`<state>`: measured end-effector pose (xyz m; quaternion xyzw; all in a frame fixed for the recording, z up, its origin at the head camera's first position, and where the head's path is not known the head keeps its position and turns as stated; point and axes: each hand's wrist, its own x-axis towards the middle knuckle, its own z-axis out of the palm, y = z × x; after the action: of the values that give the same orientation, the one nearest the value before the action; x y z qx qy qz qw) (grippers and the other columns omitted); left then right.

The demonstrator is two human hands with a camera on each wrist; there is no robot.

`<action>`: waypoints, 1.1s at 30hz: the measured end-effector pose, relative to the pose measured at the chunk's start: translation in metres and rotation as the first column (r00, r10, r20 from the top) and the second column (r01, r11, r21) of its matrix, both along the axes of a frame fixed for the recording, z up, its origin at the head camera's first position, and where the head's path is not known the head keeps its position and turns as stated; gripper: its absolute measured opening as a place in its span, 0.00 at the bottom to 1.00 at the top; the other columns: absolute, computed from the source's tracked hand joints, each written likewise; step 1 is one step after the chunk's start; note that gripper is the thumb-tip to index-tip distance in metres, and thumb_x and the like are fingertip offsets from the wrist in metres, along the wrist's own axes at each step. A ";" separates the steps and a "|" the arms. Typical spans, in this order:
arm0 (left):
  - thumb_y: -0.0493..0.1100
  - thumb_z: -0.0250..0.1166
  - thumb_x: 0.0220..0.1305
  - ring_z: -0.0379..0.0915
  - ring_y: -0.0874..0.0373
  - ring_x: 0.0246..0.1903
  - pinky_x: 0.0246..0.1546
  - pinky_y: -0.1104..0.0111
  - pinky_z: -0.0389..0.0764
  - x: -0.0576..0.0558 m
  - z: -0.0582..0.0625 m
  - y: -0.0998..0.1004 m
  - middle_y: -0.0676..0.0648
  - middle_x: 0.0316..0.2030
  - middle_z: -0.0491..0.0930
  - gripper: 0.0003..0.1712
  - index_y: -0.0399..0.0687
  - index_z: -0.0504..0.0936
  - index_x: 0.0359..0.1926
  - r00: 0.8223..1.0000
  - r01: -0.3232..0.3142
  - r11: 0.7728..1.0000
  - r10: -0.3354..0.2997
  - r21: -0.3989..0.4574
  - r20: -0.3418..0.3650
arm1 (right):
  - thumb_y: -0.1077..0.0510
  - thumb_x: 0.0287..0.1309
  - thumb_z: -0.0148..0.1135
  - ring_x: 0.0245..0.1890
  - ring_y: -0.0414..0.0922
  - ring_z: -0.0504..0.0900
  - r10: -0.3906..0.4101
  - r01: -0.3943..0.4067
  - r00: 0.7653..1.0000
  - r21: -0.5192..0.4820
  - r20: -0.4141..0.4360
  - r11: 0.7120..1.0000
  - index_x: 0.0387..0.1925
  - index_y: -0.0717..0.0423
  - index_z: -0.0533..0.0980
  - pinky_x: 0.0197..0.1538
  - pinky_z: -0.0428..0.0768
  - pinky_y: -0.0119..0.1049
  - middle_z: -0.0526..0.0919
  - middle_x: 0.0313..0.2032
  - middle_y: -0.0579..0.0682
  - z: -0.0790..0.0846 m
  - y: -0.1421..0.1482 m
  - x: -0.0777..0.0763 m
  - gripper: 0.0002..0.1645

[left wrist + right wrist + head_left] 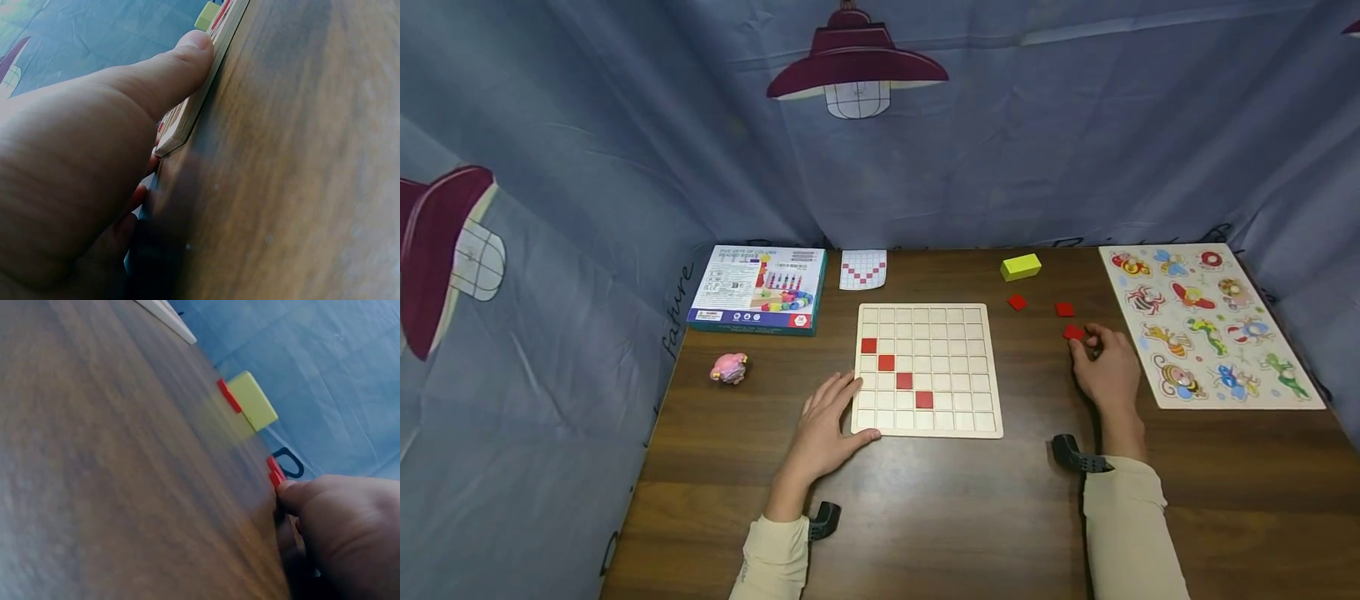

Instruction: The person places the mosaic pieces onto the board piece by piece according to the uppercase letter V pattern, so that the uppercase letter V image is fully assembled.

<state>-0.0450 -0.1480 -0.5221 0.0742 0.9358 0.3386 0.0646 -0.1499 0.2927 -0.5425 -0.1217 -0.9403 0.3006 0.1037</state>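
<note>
My left hand [822, 433] rests at the lower left corner of a pale wooden grid board [951, 433], fingers spread along its left side and thumb on the front edge. In the left wrist view, the thumb lies over the board's rim [187, 122]. Four square red tiles, among them one red tile [924, 400], run diagonally down the grid. Right of the board, my right hand [1111, 367] pinches a red tile [1072, 332] by the tabletop with thumb and fingertips. Two more, a red tile [1064, 309] and a tilted red tile [1017, 302], lie just beyond.
A yellow block [1021, 267] stands at the back. Behind the board lies a pattern card [862, 270], with a toy box [756, 287] to its left. A pink figurine [728, 367] sits at left, an insect puzzle board [1210, 325] at right. Curtains [985, 167] border the table.
</note>
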 end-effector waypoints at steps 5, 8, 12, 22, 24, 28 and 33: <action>0.64 0.75 0.55 0.50 0.45 0.79 0.75 0.39 0.53 0.000 -0.001 0.000 0.47 0.78 0.61 0.52 0.53 0.66 0.76 1.000 0.000 1.000 0.000 -0.003 -0.008 | 0.55 0.71 0.58 0.48 0.66 0.74 0.048 -0.048 0.999 0.021 -0.002 0.999 0.59 0.68 0.75 0.55 0.68 0.61 0.76 0.45 0.67 0.001 0.003 0.002 0.23; 0.64 0.76 0.55 0.50 0.45 0.79 0.75 0.39 0.53 0.000 -0.002 0.000 0.47 0.78 0.61 0.52 0.53 0.66 0.76 1.000 -0.002 1.000 0.002 0.003 -0.006 | 0.58 0.71 0.59 0.47 0.66 0.73 0.087 -0.086 0.996 0.040 -0.030 0.996 0.59 0.69 0.74 0.53 0.69 0.61 0.76 0.44 0.68 0.001 0.003 0.003 0.22; 0.64 0.75 0.55 0.50 0.45 0.79 0.75 0.39 0.54 0.000 -0.002 -0.001 0.47 0.77 0.61 0.52 0.53 0.67 0.76 1.000 -0.004 1.000 0.004 -0.002 -0.011 | 0.59 0.71 0.58 0.47 0.68 0.72 0.132 -0.127 0.989 0.071 -0.064 0.989 0.56 0.71 0.74 0.53 0.68 0.61 0.75 0.42 0.68 -0.001 0.002 0.003 0.20; 0.64 0.76 0.54 0.51 0.45 0.78 0.74 0.39 0.55 0.001 -0.001 0.001 0.47 0.77 0.62 0.52 0.53 0.67 0.75 1.000 -0.004 1.000 0.004 0.000 -0.015 | 0.63 0.71 0.59 0.44 0.66 0.70 0.215 -0.207 0.960 0.059 -0.180 0.976 0.54 0.73 0.73 0.49 0.66 0.60 0.72 0.38 0.65 -0.004 -0.013 0.011 0.17; 0.64 0.75 0.55 0.50 0.46 0.78 0.74 0.39 0.54 0.001 -0.001 0.001 0.47 0.77 0.62 0.52 0.53 0.67 0.76 1.000 -0.006 1.000 0.006 -0.001 -0.017 | 0.64 0.69 0.60 0.43 0.64 0.71 0.248 -0.243 0.944 0.049 -0.216 0.969 0.54 0.73 0.74 0.47 0.66 0.58 0.73 0.37 0.65 -0.005 -0.020 0.012 0.17; 0.64 0.76 0.54 0.50 0.45 0.78 0.74 0.39 0.54 0.001 -0.002 0.001 0.47 0.77 0.62 0.52 0.53 0.67 0.76 1.000 -0.010 1.000 0.010 0.002 -0.009 | 0.67 0.65 0.64 0.40 0.59 0.71 0.310 -0.313 0.912 0.033 -0.270 0.949 0.51 0.72 0.75 0.44 0.65 0.49 0.73 0.35 0.62 -0.008 -0.035 0.017 0.16; 0.64 0.75 0.55 0.50 0.45 0.79 0.74 0.39 0.54 0.000 -0.003 0.001 0.46 0.77 0.62 0.52 0.53 0.67 0.76 1.000 -0.011 1.000 0.011 -0.010 -0.008 | 0.67 0.64 0.66 0.39 0.53 0.70 0.357 -0.368 0.896 0.008 -0.265 0.930 0.50 0.70 0.76 0.43 0.64 0.41 0.74 0.35 0.59 -0.007 -0.054 0.022 0.15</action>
<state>-0.0450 -0.1474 -0.5256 0.0698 0.9382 0.3338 0.0594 -0.1283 0.2390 -0.5499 0.0942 -0.9179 0.3477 0.1666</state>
